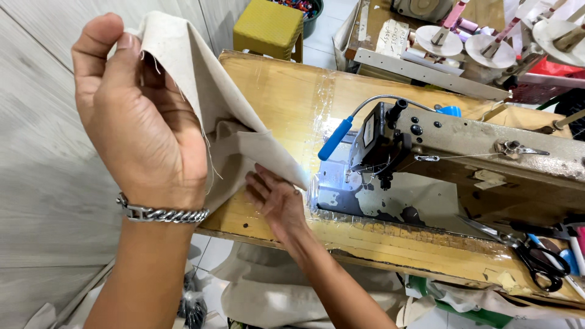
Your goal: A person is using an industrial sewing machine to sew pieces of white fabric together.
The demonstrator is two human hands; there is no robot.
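My left hand (137,122) is raised at the left and pinches the top edge of a piece of beige cloth (207,97) between thumb and fingers. A metal chain bracelet sits on that wrist. The cloth hangs down to the wooden sewing table (286,97). My right hand (277,198) holds the cloth's lower corner just left of the sewing machine (463,164), near its lit needle area (359,173). More beige cloth (268,286) hangs below the table's front edge.
Black-handled scissors (536,256) lie on the table at the right front. A blue-handled tool (335,139) leans by the machine head. A yellow stool (268,27) stands behind the table. White thread-cone stands (487,45) crowd the back right.
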